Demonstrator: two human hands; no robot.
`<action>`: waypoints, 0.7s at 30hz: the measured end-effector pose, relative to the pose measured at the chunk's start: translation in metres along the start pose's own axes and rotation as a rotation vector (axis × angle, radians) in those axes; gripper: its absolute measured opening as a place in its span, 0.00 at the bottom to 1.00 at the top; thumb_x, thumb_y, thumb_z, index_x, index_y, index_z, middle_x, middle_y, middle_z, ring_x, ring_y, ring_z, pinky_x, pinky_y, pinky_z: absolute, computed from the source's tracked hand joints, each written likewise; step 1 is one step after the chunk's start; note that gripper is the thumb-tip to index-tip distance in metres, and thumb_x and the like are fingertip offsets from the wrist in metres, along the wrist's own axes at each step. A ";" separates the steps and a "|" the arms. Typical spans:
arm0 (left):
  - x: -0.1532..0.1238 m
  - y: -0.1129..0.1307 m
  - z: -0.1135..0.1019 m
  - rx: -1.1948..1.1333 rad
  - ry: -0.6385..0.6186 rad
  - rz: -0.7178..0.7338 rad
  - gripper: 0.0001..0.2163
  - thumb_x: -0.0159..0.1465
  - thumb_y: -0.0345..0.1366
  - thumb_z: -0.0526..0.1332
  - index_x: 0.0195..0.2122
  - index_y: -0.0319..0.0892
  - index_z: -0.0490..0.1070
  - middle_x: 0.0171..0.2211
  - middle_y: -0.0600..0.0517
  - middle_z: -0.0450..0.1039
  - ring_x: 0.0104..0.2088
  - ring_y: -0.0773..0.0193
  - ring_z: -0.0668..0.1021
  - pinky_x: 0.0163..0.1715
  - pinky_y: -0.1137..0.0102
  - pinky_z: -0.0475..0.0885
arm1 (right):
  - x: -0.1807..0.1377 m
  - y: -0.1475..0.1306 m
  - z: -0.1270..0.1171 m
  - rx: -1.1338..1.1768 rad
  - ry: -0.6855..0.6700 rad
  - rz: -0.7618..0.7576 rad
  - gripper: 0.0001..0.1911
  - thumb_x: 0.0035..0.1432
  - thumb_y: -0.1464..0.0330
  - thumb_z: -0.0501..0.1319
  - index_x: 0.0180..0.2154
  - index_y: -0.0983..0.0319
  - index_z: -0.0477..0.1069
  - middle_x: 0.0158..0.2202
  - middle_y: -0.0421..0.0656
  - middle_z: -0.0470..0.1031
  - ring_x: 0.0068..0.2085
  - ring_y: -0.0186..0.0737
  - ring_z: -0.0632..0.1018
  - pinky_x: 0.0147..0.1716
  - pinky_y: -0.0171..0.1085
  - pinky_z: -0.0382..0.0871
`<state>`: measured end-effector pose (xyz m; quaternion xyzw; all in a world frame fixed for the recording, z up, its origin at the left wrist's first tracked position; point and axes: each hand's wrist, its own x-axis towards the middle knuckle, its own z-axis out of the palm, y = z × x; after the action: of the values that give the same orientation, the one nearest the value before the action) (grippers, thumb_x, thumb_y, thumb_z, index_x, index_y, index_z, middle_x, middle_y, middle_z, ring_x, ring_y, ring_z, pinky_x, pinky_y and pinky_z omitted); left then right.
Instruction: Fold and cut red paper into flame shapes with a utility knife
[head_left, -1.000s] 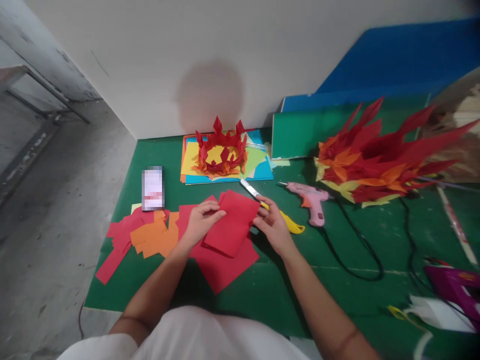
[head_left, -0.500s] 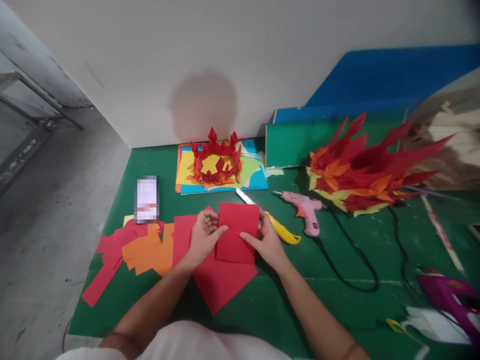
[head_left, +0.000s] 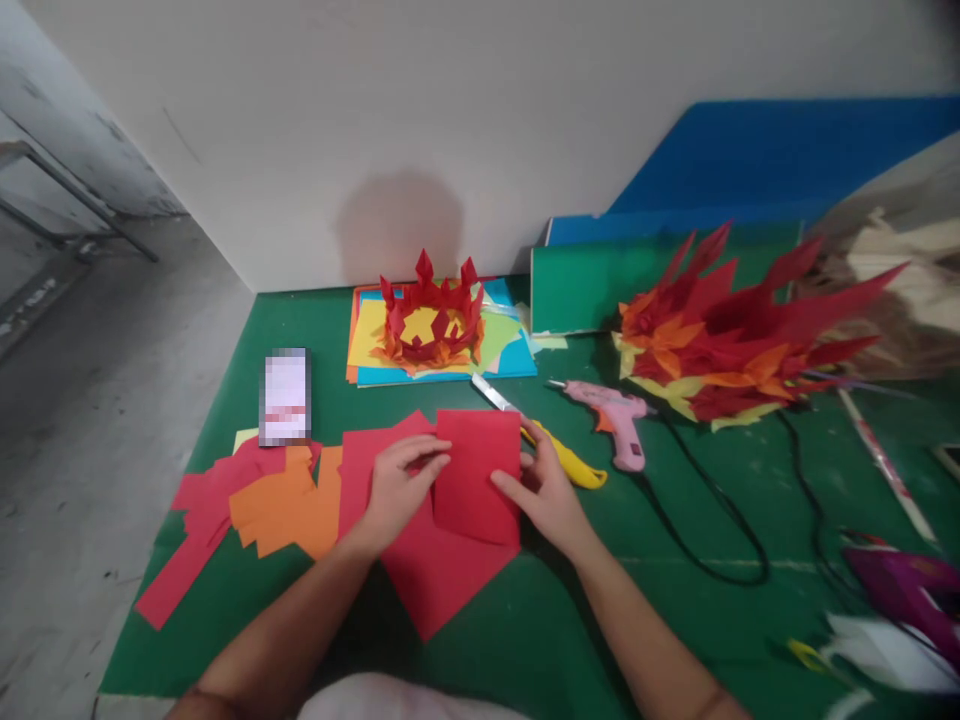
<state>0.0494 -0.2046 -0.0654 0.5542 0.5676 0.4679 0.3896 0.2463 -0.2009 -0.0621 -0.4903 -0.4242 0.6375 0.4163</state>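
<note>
A folded-looking red sheet of paper (head_left: pixel 477 480) is held upright in front of me, above more red paper (head_left: pixel 442 590) spread on the table. My right hand (head_left: pixel 551 490) grips its right edge, thumb on the front and fingers partly hidden behind. At the left edge, my left hand (head_left: pixel 405 485) has thumb and fingers closed together on the paper. Just behind the right hand lies a cutter knife with a yellow handle (head_left: pixel 574 460) and its blade out. A pink glue gun (head_left: pixel 619 415) rests further right.
Orange paper pieces (head_left: pixel 281 505), red strips (head_left: pixel 180 575) and a blurred-out phone (head_left: pixel 286 395) lie left. A red paper crown (head_left: pixel 431 350) sits on coloured sheets. A larger flame-like paper piece (head_left: pixel 720 350) stands right; the glue gun's black cord (head_left: pixel 705 560) loops across the green table (head_left: pixel 637 620).
The red sheet has come slightly lower and shows a little larger. My left hand has shifted its fingers along the left edge; the right thumb has slid right.
</note>
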 end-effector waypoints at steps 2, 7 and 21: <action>0.000 0.002 -0.002 -0.061 0.006 -0.040 0.06 0.57 0.35 0.65 0.35 0.44 0.79 0.38 0.49 0.80 0.40 0.61 0.81 0.42 0.67 0.78 | -0.001 0.000 0.004 0.008 0.022 -0.019 0.44 0.50 0.56 0.66 0.61 0.53 0.44 0.44 0.47 0.77 0.43 0.46 0.80 0.44 0.49 0.74; 0.000 0.007 -0.004 -0.131 -0.018 -0.099 0.07 0.55 0.35 0.66 0.35 0.43 0.79 0.37 0.48 0.80 0.39 0.61 0.81 0.40 0.68 0.78 | 0.001 0.003 0.013 -0.016 0.075 -0.072 0.45 0.50 0.58 0.67 0.62 0.55 0.44 0.44 0.48 0.77 0.43 0.46 0.80 0.45 0.49 0.73; 0.011 -0.001 -0.015 -0.046 -0.039 -0.248 0.07 0.53 0.30 0.66 0.34 0.41 0.79 0.35 0.49 0.80 0.31 0.64 0.80 0.37 0.67 0.79 | 0.009 0.015 0.022 -0.248 0.121 -0.194 0.41 0.53 0.62 0.65 0.62 0.58 0.46 0.44 0.48 0.77 0.44 0.45 0.80 0.49 0.50 0.72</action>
<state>0.0334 -0.1954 -0.0615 0.4798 0.6131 0.4181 0.4681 0.2220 -0.2001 -0.0756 -0.5320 -0.5191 0.5066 0.4369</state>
